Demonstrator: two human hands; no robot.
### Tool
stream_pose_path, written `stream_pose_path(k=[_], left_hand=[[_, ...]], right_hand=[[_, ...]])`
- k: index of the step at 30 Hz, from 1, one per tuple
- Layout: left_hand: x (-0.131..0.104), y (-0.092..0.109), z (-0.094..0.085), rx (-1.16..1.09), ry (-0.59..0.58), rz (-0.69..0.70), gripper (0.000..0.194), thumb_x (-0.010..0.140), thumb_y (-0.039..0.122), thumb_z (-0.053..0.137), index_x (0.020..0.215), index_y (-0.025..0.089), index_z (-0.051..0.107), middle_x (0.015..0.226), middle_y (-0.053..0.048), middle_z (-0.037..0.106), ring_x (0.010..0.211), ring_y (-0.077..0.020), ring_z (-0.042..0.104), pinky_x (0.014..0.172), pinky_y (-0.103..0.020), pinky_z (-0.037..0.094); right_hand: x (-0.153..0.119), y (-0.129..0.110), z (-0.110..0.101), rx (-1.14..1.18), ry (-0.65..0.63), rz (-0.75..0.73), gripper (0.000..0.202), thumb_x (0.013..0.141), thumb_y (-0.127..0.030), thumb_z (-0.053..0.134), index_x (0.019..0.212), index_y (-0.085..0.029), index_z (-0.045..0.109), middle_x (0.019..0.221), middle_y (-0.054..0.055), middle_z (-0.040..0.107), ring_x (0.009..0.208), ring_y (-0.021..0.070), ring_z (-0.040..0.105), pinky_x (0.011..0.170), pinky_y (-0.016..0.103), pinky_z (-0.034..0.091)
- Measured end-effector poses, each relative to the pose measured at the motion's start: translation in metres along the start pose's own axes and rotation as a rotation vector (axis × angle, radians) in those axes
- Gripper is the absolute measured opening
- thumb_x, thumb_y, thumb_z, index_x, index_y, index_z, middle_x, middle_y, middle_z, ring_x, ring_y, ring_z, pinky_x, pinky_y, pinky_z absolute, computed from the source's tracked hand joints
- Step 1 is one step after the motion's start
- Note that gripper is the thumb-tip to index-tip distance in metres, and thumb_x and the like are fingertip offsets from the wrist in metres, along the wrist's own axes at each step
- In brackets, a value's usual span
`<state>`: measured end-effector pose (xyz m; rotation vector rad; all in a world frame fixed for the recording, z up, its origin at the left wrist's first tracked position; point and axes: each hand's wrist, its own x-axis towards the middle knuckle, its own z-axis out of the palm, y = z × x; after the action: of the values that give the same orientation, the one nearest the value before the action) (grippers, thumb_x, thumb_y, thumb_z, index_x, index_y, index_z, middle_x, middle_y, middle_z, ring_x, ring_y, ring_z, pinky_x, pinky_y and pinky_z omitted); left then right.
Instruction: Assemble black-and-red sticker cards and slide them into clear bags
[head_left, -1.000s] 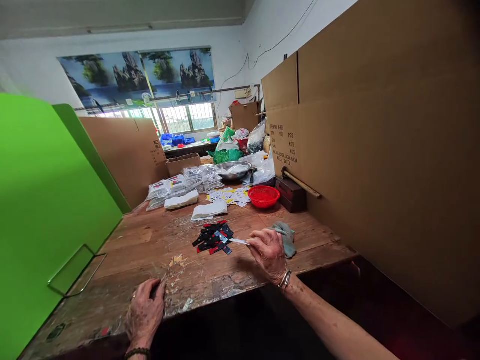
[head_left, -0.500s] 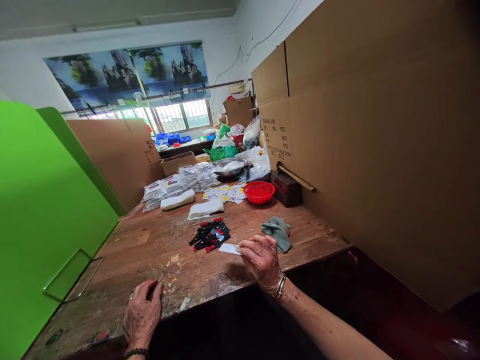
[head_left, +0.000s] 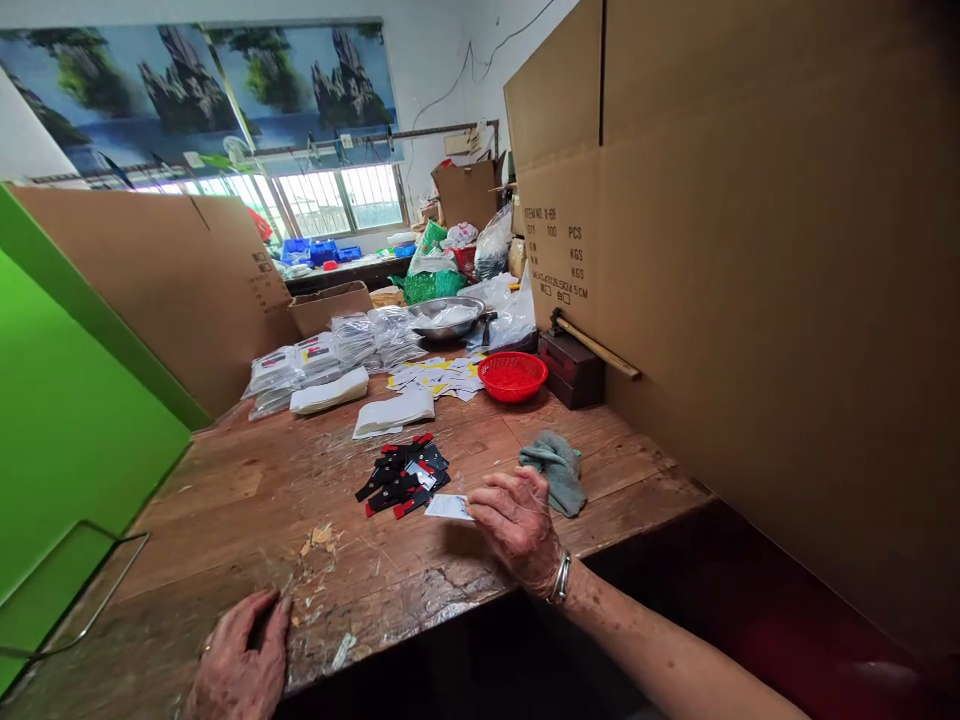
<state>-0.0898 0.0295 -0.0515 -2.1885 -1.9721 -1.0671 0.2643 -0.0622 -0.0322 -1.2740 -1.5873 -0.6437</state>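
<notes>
Between the thumb and fingers of my right hand [head_left: 516, 525] is a small white card [head_left: 448, 507], held above the wooden table [head_left: 300, 500]. Just beyond the card lies a pile of black and red strips [head_left: 401, 478]. A grey-green cloth [head_left: 555, 470] rests behind my right hand. My left hand [head_left: 241, 655] lies at the table's front edge, thumb and fingers apart, with nothing visible in it.
Beyond the pile are folded white sheets [head_left: 395, 411], yellow and white cards [head_left: 439, 377], a red basket [head_left: 513, 377], a metal bowl [head_left: 448, 318] and plastic-wrapped packs [head_left: 274, 372]. A dark box [head_left: 570, 368] and tall cardboard [head_left: 712, 250] stand right; a green panel [head_left: 75, 400] left.
The view has shifted, so the table things appear further left and my left hand lower. The card is still in my right hand.
</notes>
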Motion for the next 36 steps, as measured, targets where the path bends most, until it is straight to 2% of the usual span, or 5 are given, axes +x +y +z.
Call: stream_pose_path(k=[9,19,24,31,36], left_hand=[[-0.002,0.000,0.000,0.000,-0.008,-0.041,0.042,0.080,0.059,0.046,0.091,0.024,0.067,0.108,-0.006,0.067,0.082,-0.0234,0.063,0.070,-0.036,0.050],[-0.004,-0.010,0.006,-0.060,0.043,0.036,0.036,0.081,0.054,0.050,0.090,0.023,0.066,0.101,-0.007,0.068,0.097,-0.0256,0.062,0.091,-0.039,0.048],[-0.013,0.035,-0.007,-0.165,0.140,0.134,0.031,0.082,0.044,0.051,0.096,0.021,0.065,0.105,-0.011,0.067,0.102,-0.0280,0.060,0.099,-0.047,0.044],[-0.035,0.134,-0.005,-0.636,-0.120,0.386,0.035,0.088,0.024,0.056,0.123,0.024,0.059,0.125,-0.011,0.058,0.103,-0.0199,0.063,0.082,-0.035,0.058],[-0.031,0.156,-0.001,-0.727,-0.127,0.510,0.022,0.088,0.017,0.058,0.107,0.023,0.067,0.111,-0.009,0.065,0.103,-0.0194,0.065,0.079,-0.030,0.059]], right_hand=[[0.005,0.000,-0.002,0.005,-0.001,-0.034,0.011,0.091,-0.016,0.059,0.090,-0.025,0.066,0.088,-0.004,0.075,0.097,0.0160,0.063,0.104,0.043,0.026],[0.004,-0.006,-0.009,0.020,-0.007,-0.004,0.011,0.088,-0.016,0.063,0.088,-0.027,0.066,0.085,-0.005,0.075,0.093,0.0170,0.064,0.107,0.047,0.022],[0.010,-0.017,-0.011,0.063,-0.001,0.007,0.011,0.088,-0.017,0.064,0.087,-0.027,0.066,0.085,-0.005,0.075,0.091,0.0169,0.064,0.107,0.047,0.022],[0.015,-0.041,-0.013,0.134,-0.005,0.014,0.009,0.089,-0.019,0.063,0.086,-0.028,0.065,0.083,-0.006,0.074,0.091,0.0166,0.064,0.108,0.048,0.020],[0.015,-0.051,-0.021,0.155,-0.018,0.018,0.011,0.089,-0.019,0.062,0.087,-0.029,0.066,0.083,-0.006,0.074,0.090,0.0159,0.064,0.109,0.046,0.020]])
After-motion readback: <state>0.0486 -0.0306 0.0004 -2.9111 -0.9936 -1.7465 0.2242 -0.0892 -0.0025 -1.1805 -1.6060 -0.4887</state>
